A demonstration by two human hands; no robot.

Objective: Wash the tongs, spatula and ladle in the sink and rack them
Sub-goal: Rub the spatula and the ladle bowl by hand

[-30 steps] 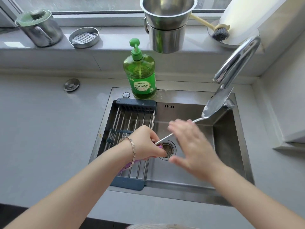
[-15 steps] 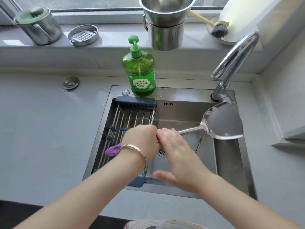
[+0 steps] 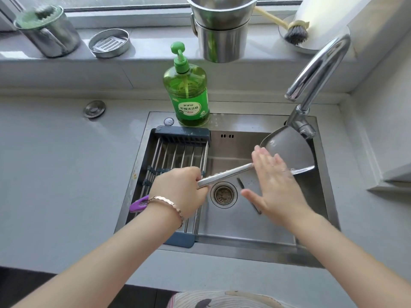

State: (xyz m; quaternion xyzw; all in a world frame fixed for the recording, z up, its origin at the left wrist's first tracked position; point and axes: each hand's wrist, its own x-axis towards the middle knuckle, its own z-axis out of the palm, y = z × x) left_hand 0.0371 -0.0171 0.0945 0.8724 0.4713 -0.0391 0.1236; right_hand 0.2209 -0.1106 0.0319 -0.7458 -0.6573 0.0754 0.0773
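My left hand (image 3: 180,190) grips the handle of a steel spatula (image 3: 289,150), whose purple handle end sticks out behind my wrist. The spatula lies across the sink (image 3: 224,247), its broad blade raised at the right under the tap (image 3: 315,70). My right hand (image 3: 273,185) has its fingers straight and lies flat against the neck and the blade's lower edge. A dark thin utensil (image 3: 240,182) lies on the sink floor, mostly hidden by my right hand. The drying rack (image 3: 178,152) spans the sink's left part and holds nothing I can see.
A green dish soap bottle (image 3: 186,94) stands at the sink's back rim. On the window ledge are stacked steel pots (image 3: 222,30), a small steel dish (image 3: 109,43), a lidded steel can (image 3: 46,32) and a brush (image 3: 293,32). The drain strainer (image 3: 223,194) sits mid-sink.
My right hand has slid from the handle, next to my left hand, out along the shaft to the blade. The spatula blade has tipped up toward the tap.
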